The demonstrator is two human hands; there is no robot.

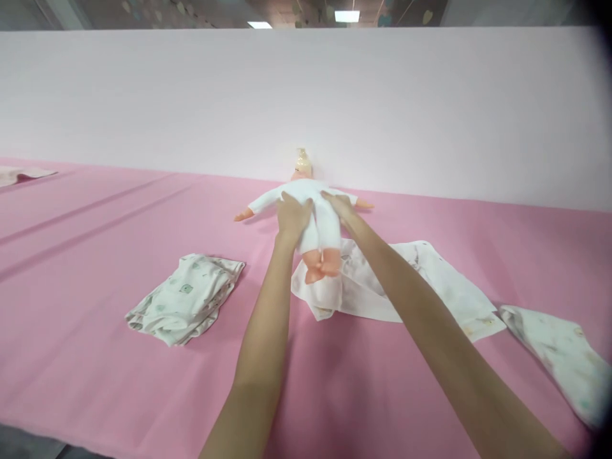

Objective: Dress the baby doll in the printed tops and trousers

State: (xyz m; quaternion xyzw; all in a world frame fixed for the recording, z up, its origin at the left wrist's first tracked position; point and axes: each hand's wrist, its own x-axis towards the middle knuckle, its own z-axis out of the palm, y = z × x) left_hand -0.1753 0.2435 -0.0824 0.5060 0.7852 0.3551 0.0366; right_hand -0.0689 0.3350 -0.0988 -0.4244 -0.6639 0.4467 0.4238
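Pink cloth [119, 217] spreads wide leftward, meeting a white wall [191, 95] behind; left hand [292, 218] and right hand [340, 206] grasp the doll [316, 210] on it (by the hips, seemingly), long axis running wallward, head far, feet nearest.

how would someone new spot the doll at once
On the pink surface, look toward the white panel behind. There the left hand and right hand hold the white-bodied doll. Unlike the printed cloths nearby, it has outstretched arms and bare feet.
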